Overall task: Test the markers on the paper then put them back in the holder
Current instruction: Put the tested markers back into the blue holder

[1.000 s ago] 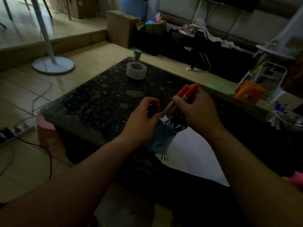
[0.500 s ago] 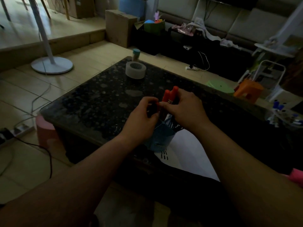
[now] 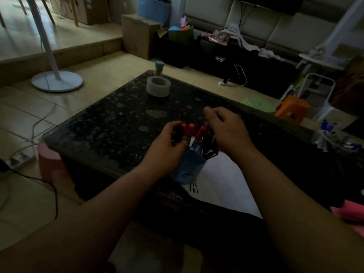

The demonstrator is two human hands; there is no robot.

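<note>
A blue holder (image 3: 188, 165) stands on the near part of the dark stone table (image 3: 118, 127), on the left corner of a white paper (image 3: 222, 186) that bears short black test strokes (image 3: 194, 187). Red-capped markers (image 3: 192, 130) and several dark ones (image 3: 207, 145) stand in the holder. My left hand (image 3: 166, 148) grips the holder's upper left side, its thumb beside a black marker top (image 3: 178, 133). My right hand (image 3: 226, 132) hovers just above and right of the markers, fingers loosely curled with nothing in them.
A roll of tape (image 3: 158, 86) and a small teal-lidded jar (image 3: 159, 67) sit at the table's far corner. More markers lie in a clear bag (image 3: 332, 139) at the right. A pink stool (image 3: 49, 162) stands by the left edge, cables on the floor.
My right hand lowered the red markers it held into the holder and let go of them. It now sits above them with nothing in it. My left hand kept its hold.
</note>
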